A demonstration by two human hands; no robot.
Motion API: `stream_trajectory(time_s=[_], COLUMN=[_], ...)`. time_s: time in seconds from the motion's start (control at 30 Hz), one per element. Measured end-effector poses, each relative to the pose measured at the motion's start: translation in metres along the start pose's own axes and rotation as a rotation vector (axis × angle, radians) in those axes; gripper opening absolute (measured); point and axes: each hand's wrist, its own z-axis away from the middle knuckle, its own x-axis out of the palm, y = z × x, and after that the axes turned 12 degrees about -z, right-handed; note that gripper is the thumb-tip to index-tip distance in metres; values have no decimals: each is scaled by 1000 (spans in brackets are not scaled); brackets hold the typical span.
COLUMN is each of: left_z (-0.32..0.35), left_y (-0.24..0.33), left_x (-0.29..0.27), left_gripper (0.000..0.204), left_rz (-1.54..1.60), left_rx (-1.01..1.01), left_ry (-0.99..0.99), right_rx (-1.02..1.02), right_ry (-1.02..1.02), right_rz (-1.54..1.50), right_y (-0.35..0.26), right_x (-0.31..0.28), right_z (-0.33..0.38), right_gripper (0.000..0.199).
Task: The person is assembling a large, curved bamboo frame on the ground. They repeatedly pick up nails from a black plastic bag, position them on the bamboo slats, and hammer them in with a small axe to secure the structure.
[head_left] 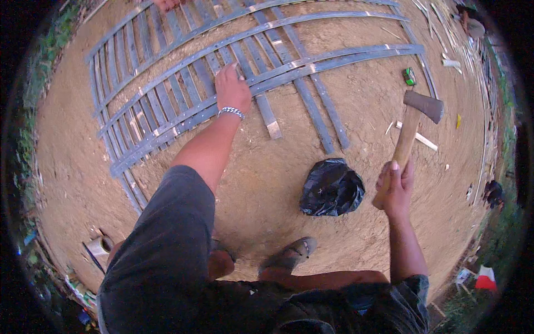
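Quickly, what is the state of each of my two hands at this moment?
Left hand: at the slatted frame; whether it grips cannot be told.
Right hand: closed, holding the hatchet by its wooden handle.

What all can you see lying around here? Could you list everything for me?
Slatted frame: one, grey-blue, on the ground, upper left to centre
Hatchet: one, dark head, tan handle, in the right hand
Plastic bag: one, black, ground, centre right
Tape measure: one, green and black, beyond the hatchet head
Wood piece: one, pale, beside the hatchet
Scraps: several, whitish, upper right
Object by the rim: one, red and white, lower right
Another person's hand: one, top edge
Bracelet: one, silvery, left wrist
Sandals: two, dark, lower centre
Left hand: one, bare, on the frame
Right hand: one, bare, gripping the handle
Rim clutter: too blurred to count
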Motion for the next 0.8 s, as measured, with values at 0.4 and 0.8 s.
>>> stream_trajectory(time_s=[0.4, 0.8], left_z=[-15, -6], left_y=[-2, -60], left_x=[-212, -204], left_gripper=[57, 57], left_rz=[-525, -356], left_rx=[490, 418], left_ry=[-1202, -880], right_rx=[77, -277], right_ry=[22, -254], right_rz=[997, 1105], right_y=[123, 74], right_x=[-180, -68], right_z=[49, -33], right_gripper=[67, 69])
